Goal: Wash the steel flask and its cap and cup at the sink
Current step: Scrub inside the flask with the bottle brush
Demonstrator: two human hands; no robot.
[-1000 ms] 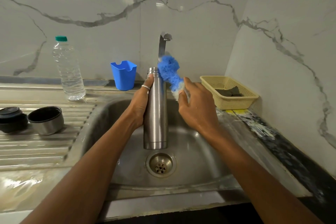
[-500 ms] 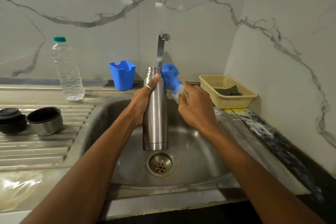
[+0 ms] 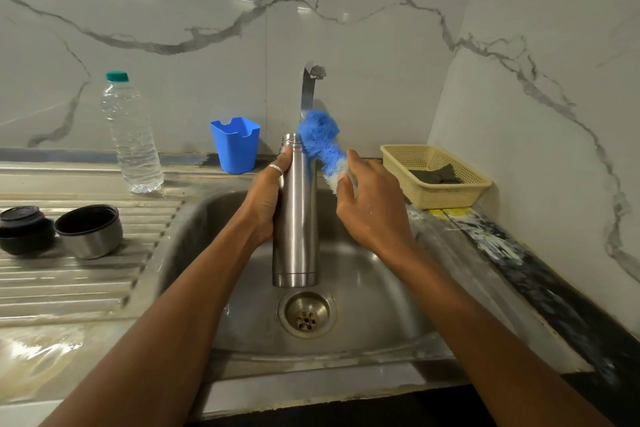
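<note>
Over the steel sink [image 3: 388,291], my left hand [image 3: 265,198] grips the steel flask [image 3: 295,218] upright, its open threaded mouth at the top. My right hand [image 3: 372,208] holds a blue and white scrubber [image 3: 320,146] against the flask's upper right side, beside the mouth. On the ribbed drainboard at the left stand the steel cup [image 3: 90,230] and the black cap [image 3: 22,229], side by side.
The tap [image 3: 309,87] rises behind the flask, with no water seen running. A clear water bottle [image 3: 131,135] and a blue plastic holder [image 3: 236,144] stand at the back. A beige basket [image 3: 436,177] with a dark pad sits at the right. The drain [image 3: 306,314] lies below the flask.
The scrubber dropped down along the flask's neck half a second ago and is now back up beside the mouth. The flask stays upright in my left hand.
</note>
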